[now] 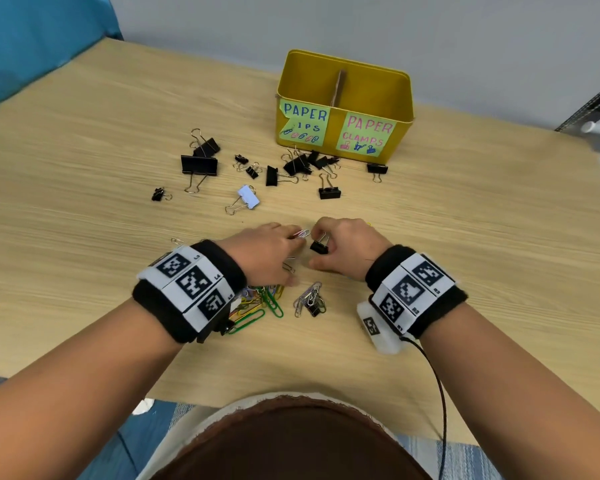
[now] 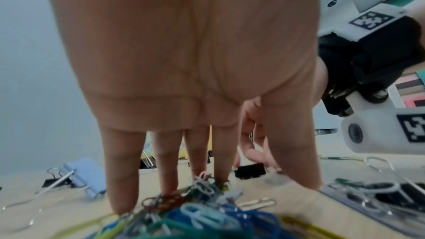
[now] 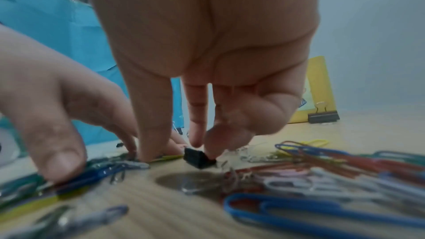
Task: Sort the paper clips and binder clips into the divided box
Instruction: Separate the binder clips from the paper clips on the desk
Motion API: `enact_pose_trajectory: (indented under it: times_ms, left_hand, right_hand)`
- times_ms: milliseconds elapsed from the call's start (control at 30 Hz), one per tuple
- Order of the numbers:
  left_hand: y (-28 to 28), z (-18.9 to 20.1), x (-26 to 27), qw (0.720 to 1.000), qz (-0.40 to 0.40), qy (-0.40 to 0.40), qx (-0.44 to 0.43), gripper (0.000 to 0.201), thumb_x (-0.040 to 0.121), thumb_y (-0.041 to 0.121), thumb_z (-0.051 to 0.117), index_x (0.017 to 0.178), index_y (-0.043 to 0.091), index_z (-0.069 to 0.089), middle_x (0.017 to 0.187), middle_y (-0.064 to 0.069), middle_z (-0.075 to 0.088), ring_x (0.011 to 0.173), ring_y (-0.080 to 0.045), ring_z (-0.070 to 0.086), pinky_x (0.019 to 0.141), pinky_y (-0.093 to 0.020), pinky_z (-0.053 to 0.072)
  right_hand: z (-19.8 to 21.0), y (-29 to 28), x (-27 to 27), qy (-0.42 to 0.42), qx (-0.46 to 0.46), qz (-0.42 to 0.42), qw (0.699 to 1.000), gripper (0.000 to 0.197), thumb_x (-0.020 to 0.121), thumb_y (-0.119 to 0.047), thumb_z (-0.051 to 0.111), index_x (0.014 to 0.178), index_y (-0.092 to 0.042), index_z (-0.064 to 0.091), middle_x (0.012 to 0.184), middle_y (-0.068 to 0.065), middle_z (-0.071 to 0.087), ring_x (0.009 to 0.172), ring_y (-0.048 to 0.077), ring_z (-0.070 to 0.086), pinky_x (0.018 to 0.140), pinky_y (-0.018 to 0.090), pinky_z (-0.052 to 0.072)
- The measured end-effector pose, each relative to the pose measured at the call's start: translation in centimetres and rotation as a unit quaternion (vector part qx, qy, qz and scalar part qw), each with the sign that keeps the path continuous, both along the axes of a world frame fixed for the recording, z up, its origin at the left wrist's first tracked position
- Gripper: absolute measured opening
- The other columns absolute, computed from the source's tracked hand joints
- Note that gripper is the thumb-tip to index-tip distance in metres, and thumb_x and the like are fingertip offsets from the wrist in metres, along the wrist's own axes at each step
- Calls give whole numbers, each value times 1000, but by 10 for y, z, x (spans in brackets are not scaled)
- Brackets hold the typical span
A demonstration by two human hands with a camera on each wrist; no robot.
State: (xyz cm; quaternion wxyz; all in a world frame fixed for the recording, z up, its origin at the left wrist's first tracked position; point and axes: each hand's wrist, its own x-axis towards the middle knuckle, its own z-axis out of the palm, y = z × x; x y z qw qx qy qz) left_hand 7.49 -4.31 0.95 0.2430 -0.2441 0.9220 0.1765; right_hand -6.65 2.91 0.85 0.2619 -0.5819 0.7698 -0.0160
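A yellow divided box [image 1: 343, 98] stands at the back, labelled for paper clips on the left and paper clamps on the right. My right hand [image 1: 347, 244] pinches a small black binder clip [image 1: 319, 245] just above the table; in the right wrist view the same binder clip [image 3: 198, 159] hangs under the fingertips. Beside it, my left hand [image 1: 274, 251] has its straight fingers [image 2: 124, 184] down on a pile of coloured paper clips [image 1: 257, 303], touching one clip [image 1: 302, 233]. Loose black binder clips [image 1: 200, 164] lie between the hands and the box.
A pale blue binder clip [image 1: 248, 197] lies mid-table. A bunch of silver paper clips [image 1: 309, 296] with a tiny black clip sits between my wrists. More black clips [image 1: 305, 162] crowd the box's front. A cable [image 1: 437, 386] trails from my right wrist.
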Motion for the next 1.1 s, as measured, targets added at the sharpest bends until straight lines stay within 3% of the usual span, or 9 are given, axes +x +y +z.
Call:
enact_pose_trajectory:
  times_ms: [167,267,367,467,533,633,733,1000,1100]
  left_hand:
    - [4,9,11,1000,5,3,3,58,89,45,51,136,12,46,146,-5,34,130,-27,36,107,-41,37]
    - [7,12,14,999,22,4,34,53,88,45,53,130,14,55,136,-3,43,121,-23,46,103,-39,41]
    - [9,13,19,998,43,30,33,49,87,42,56,130,19,54,134,0,46,122,-21,46,102,-38,41]
    - [10,12,24,996,57,62,22,47,86,36,60,130,21,50,129,-1,49,119,-21,47,98,-36,43]
    - [12,11,23,995,59,79,30,52,84,31,63,132,24,47,126,-3,50,116,-21,48,96,-35,44]
    - [18,12,19,996,6,65,59,63,81,26,64,138,36,39,129,-3,43,120,-23,41,101,-37,40]
    - [26,12,20,997,-50,5,61,57,85,33,58,137,46,37,137,2,34,125,-22,30,107,-35,32]
    - [20,10,30,997,35,56,44,42,85,35,60,126,31,55,125,-2,47,123,-23,41,102,-35,37]
    - [25,9,26,997,34,51,47,58,84,37,61,137,32,41,127,-4,44,122,-23,40,102,-36,39]
  right_hand:
    - [-5,-17,-5,31,3,-28,999,11,84,-16,63,94,-14,62,106,9,64,95,23,59,76,28,45]
    - [-3,-29,2,0,-23,-36,999,21,86,-12,60,107,-12,65,112,11,64,101,24,59,85,29,49]
    - [9,-31,0,-4,-69,-66,995,29,88,-10,57,116,-11,63,113,10,63,106,25,59,88,30,48]
    - [28,-16,-3,-1,-52,-33,998,5,82,-12,64,87,-14,64,80,-1,57,86,20,57,67,21,41]
    - [35,0,9,4,42,22,999,12,78,-20,69,75,-17,58,73,-4,55,78,17,56,58,20,39]
    - [24,15,24,50,154,94,982,32,70,-41,75,82,-13,65,84,3,66,84,22,62,69,30,50]
    - [15,20,20,79,154,73,982,44,66,-47,76,86,-10,63,86,7,64,85,25,62,67,30,45]
    - [10,16,8,36,67,24,997,26,72,-34,74,82,-18,57,87,2,57,83,21,56,65,28,40]
    - [2,13,17,26,51,48,997,20,77,-25,70,93,-14,64,90,4,59,89,23,58,70,25,40]
